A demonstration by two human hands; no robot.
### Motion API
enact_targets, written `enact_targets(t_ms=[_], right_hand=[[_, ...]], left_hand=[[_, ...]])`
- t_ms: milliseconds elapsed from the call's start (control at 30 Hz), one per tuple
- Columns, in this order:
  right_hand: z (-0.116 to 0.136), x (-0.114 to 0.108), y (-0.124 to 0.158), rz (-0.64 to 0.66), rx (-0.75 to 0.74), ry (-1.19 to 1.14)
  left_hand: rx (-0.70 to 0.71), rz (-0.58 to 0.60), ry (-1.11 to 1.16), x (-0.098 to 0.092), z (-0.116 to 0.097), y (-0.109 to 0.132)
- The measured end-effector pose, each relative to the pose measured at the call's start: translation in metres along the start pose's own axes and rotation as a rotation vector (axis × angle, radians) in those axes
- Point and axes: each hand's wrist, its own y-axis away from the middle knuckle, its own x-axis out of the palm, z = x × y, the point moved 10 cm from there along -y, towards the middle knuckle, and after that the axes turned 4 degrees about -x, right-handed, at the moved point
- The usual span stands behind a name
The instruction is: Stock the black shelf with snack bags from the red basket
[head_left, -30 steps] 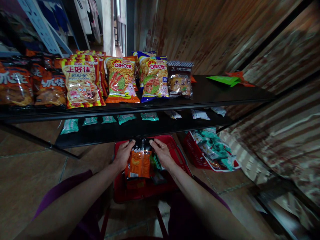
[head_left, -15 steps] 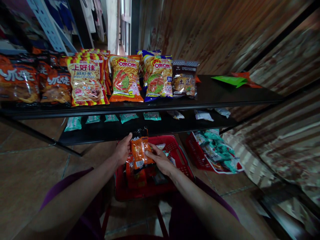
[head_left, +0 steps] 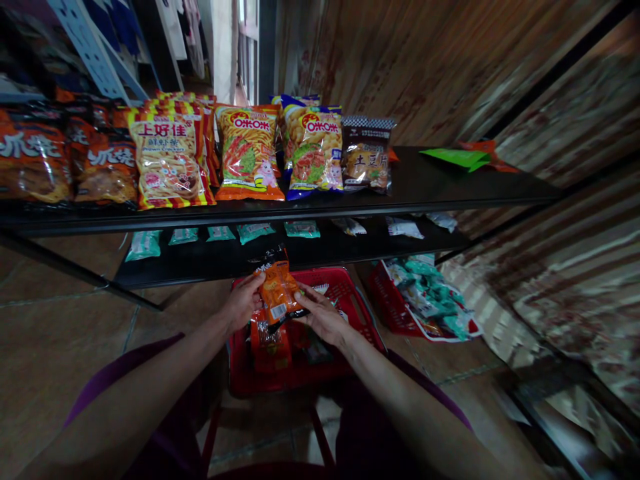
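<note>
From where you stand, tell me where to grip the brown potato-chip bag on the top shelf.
Take the brown potato-chip bag by its checkered top seam, coming from the front right. It stands upright at the right end of the row, with bare top shelf to its right; the blue snack bag crowds its left side. The seam is flat, so it should pinch easily.

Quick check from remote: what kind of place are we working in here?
Likely a small shop: rows of snack bags fronting a black metal shelf, and red plastic baskets of packets on the tiled floor.
</note>
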Motion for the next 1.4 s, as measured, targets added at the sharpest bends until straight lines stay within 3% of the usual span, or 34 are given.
enact_targets(t_ms=[200,500,833,1133,1400], right_hand=[[-0.007,0.005,0.002,0.058,0.047,-0.033],[-0.020,-0.009,-0.003,-0.026,0.068,-0.012],[-0.005,0.006,0.003,0.016,-0.028,0.036],[0.001,0.001,0.004,-0.027,-0.079,-0.007],[0.005,0.006,0.006,0.019,-0.064,0.042]], left_hand=[[0.026,-0.078,0.037,-0.008,-0.006,-0.002],[0.052,-0.079,0.065,-0.010,-0.007,-0.002],[0.026,-0.127,0.101,-0.011,-0.004,-0.003],[-0.093,0.120,0.034,0.015,0.008,0.007],[-0.023,0.209,-0.036,0.020,0.005,0.009]])
